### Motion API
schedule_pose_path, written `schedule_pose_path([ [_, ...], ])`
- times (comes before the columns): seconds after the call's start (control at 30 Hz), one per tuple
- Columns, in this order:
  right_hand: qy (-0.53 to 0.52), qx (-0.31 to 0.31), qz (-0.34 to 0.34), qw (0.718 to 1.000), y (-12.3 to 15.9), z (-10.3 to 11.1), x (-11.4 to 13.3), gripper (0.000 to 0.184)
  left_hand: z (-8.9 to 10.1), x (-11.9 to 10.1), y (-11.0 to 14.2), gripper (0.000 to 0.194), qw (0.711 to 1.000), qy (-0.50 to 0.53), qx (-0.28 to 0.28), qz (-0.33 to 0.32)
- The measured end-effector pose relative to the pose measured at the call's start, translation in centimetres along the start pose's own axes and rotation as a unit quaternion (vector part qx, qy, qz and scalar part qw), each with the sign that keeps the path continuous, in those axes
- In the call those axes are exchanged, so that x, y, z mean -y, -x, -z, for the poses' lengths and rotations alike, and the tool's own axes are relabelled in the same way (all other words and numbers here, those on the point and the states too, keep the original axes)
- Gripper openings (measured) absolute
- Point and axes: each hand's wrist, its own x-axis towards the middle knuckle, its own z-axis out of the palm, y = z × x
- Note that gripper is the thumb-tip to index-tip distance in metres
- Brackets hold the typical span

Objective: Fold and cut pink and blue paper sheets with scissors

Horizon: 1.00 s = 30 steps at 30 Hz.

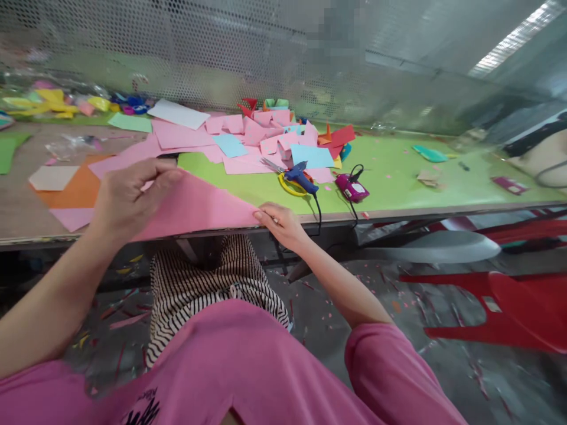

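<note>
A sheet of pink paper [199, 206] is stretched between my two hands at the front edge of the table. My left hand [133, 195] pinches its upper left part between thumb and fingers. At the sheet's right corner, my right hand [281, 223] grips it with thumb and fingertips. Just beyond my right hand lie a blue glue gun [301, 176] and scissors with yellow handles [292, 186]. Behind the sheet is a heap of cut and folded pink paper pieces [266, 133].
A purple box with a cord [352, 187] sits right of the glue gun. Light blue paper [312, 156], orange paper [73, 198] and a white sheet [177, 113] lie about. Yellow scraps [53, 103] are at the back left. A red chair [522, 307] stands on the littered floor at right.
</note>
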Motion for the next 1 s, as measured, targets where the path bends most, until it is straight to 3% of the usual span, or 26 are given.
schedule_pose_path([
  [0.1, -0.045, 0.031, -0.048, 0.997, 0.6, 0.5, 0.9, 0.055, 0.2, 0.1, -2.7, 0.037, 1.000, -0.007, 0.000, -0.027],
  [0.17, -0.022, 0.027, -0.077, 0.996, 0.7, 1.4, 0.3, 0.058, -0.3, 1.0, -4.5, 0.039, 0.998, -0.003, 0.053, -0.029],
  [0.23, 0.063, -0.019, -0.091, 0.994, 0.5, 3.0, -1.4, 0.055, -1.4, 2.3, -6.1, 0.044, 0.993, -0.001, 0.114, -0.021],
  [0.3, 0.228, -0.100, -0.101, 0.963, 0.1, 4.9, -3.8, 0.041, -2.8, 3.7, -7.6, 0.048, 0.987, -0.019, 0.159, -0.013],
  [0.33, 0.304, -0.110, -0.129, 0.938, -0.2, 5.9, -5.1, 0.042, -3.6, 4.4, -8.3, 0.051, 0.976, -0.031, 0.215, -0.012],
  [0.4, 0.389, -0.071, -0.205, 0.895, -0.5, 7.5, -7.4, 0.054, -5.4, 5.5, -9.6, 0.057, 0.966, -0.040, 0.255, -0.017],
  [0.5, 0.406, -0.035, -0.228, 0.884, -0.9, 8.9, -9.6, 0.053, -7.9, 6.4, -10.8, 0.053, 0.957, -0.044, 0.285, -0.022],
  [0.67, 0.413, -0.024, -0.207, 0.887, -0.9, 8.9, -10.2, 0.048, -10.3, 6.6, -10.8, 0.038, 0.955, -0.074, 0.286, -0.014],
  [0.8, 0.423, -0.045, -0.204, 0.882, 0.4, 9.3, -10.2, 0.049, -10.5, 6.3, -9.4, 0.048, 0.958, -0.091, 0.270, 0.000],
  [1.0, 0.439, -0.077, -0.234, 0.864, 4.0, 12.3, -11.1, 0.049, -10.5, 6.2, -7.3, 0.056, 0.960, -0.093, 0.264, -0.005],
])
